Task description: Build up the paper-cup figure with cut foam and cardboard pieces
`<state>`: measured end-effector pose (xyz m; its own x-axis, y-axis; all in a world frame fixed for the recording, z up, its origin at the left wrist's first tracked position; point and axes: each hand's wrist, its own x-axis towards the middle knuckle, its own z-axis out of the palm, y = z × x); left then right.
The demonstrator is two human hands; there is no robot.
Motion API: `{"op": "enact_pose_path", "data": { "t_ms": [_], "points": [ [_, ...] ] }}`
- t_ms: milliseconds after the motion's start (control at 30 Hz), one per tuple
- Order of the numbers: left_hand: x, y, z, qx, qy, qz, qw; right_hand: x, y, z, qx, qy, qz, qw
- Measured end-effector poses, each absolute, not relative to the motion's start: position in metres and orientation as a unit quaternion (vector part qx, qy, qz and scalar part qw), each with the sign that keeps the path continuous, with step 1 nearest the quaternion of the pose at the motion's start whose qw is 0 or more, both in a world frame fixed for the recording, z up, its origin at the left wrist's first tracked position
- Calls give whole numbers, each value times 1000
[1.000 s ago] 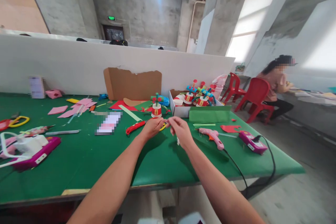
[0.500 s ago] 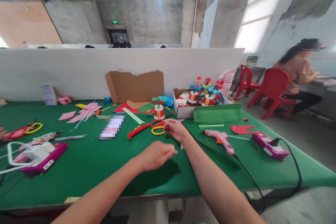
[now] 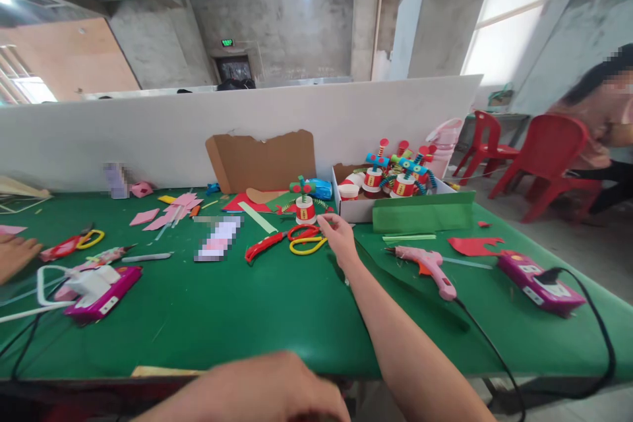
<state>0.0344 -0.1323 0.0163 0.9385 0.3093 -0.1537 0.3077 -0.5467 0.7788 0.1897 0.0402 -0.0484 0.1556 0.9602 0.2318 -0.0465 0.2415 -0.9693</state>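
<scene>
Left hand (image 3: pixel 277 386) now withdrawn near.

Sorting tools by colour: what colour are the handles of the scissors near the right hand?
Scissors: one red loop, one yellow, clearest in the head view.

Left hand (image 3: pixel 257 389) at 6 o'clock, blurred, cut off by bottom edge; grip unreadable. Another person's hand (image 3: pixel 14 256) at 9 o'clock cropped by left edge. Pixelated patch (image 3: pixel 217 239) on the table (image 3: pixel 247 316). Seated person (image 3: pixel 601 105) at 3 o'clock, cropped.
</scene>
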Motion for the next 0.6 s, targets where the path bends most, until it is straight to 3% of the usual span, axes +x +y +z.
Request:
{"op": "enact_pose_path", "data": {
  "t_ms": [167,367,500,600],
  "points": [
    [27,-89,41,885,244,58,392,184,31,-46,-451,-650,250,559],
    [34,-86,40,882,289,36,370,181,24,-39,-522,-643,289,480],
    [28,-64,47,883,311,108,335,175,19,-39,-488,-670,313,463],
    [21,-17,48,850,443,212,189,169,12,-39,-456,-725,300,420]
  ]
}}
